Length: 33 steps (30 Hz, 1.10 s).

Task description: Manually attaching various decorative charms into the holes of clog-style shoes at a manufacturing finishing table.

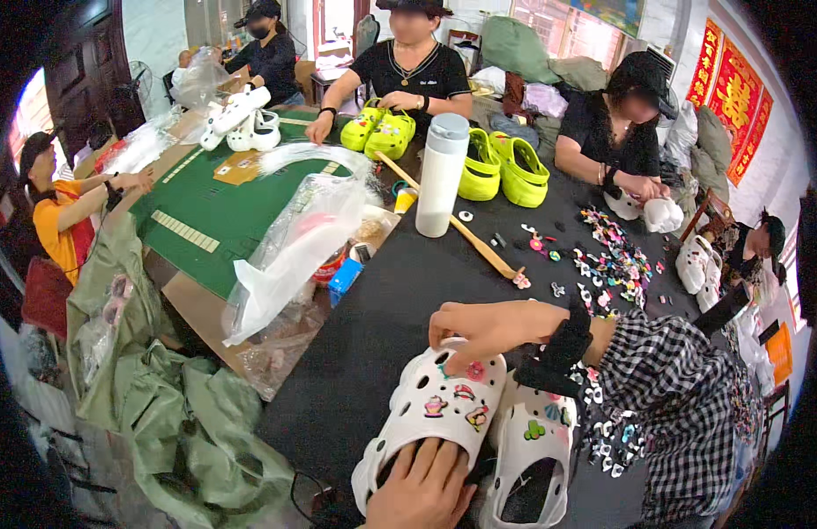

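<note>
A white clog with several colourful charms on its toe lies on the black tabletop in front of me. The fingers of my left hand reach into its foot opening, and their tips are hidden under the upper. From the right, my right hand bends over the toe. Its thumb presses on the upper beside a small charm, and the other fingers curl around the front edge. A second white clog, also with charms, rests to the right under my right wrist. Loose charms are scattered beside it.
A white bottle, a wooden stick and lime-green clogs stand farther back. More charms lie to the right. A plastic bag sits on the left over a green mat. Several people work around the tables.
</note>
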Motion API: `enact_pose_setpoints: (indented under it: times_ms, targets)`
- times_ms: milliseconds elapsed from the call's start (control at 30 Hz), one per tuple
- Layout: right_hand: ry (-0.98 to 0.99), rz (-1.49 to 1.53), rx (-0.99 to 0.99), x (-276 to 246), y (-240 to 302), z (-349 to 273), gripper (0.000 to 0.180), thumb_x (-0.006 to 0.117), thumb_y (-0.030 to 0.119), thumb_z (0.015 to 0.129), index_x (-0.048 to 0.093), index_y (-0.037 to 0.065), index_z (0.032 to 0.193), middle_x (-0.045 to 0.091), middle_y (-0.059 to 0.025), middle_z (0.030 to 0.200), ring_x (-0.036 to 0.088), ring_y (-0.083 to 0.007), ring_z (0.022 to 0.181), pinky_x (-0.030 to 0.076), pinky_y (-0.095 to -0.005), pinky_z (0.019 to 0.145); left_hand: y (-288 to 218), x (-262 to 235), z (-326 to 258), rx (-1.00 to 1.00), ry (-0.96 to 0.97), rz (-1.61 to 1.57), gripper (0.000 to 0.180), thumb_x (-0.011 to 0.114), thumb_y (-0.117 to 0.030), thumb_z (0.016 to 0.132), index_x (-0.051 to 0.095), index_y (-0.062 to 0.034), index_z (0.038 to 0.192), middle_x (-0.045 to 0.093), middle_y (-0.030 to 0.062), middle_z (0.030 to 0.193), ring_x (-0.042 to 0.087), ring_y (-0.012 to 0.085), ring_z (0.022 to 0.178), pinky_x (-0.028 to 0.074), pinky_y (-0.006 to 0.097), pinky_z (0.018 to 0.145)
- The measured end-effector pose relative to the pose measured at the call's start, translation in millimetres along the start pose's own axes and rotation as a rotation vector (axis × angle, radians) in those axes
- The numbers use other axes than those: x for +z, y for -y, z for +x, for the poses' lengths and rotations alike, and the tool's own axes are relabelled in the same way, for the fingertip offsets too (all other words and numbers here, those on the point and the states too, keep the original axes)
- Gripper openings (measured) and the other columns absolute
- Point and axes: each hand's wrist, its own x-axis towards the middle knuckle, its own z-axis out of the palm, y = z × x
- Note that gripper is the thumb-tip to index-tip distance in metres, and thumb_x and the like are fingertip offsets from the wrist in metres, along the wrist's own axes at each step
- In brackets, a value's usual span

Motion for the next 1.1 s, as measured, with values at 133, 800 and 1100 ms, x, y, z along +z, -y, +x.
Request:
enact_pose_setpoints:
  times_ms: [133,800,1100]
  targets:
    - [0.100,0.060,0.205,-6,-16,2,0.077,0.068,0.050,0.083,0.041,0.008,0.142,0.051,-0.0193,0.131,0.049,-0.0309,0.124,0.042,-0.0365,0.101,2,-6,1,0.054,0.033,0.033,0.041,0.064,-0.023,0.085,0.060,0.0028,0.117,0.053,0.0196,0.125,0.048,0.0353,0.121,0.037,0.047,0.102]
    - [0.348,-0.052,0.331,-12,-2,19,0.082,0.064,0.056,0.084,0.038,0.003,0.142,0.049,-0.0211,0.130,0.052,-0.0352,0.121,0.048,-0.0399,0.096,6,-14,4,0.068,0.040,-0.040,0.043,0.062,-0.021,0.082,0.061,0.0043,0.117,0.053,0.0199,0.124,0.050,0.0364,0.117,0.039,0.049,0.100]
    - [0.122,0.161,0.218,-11,9,-19,0.076,0.057,0.055,0.090,0.041,0.001,0.141,0.047,-0.0217,0.132,0.048,-0.0335,0.124,0.041,-0.0380,0.103,35,-35,-7,0.179,0.044,0.036,0.032,0.058,-0.012,0.080,0.065,0.0040,0.107,0.056,0.0130,0.120,0.051,0.0308,0.120,0.039,0.046,0.104]
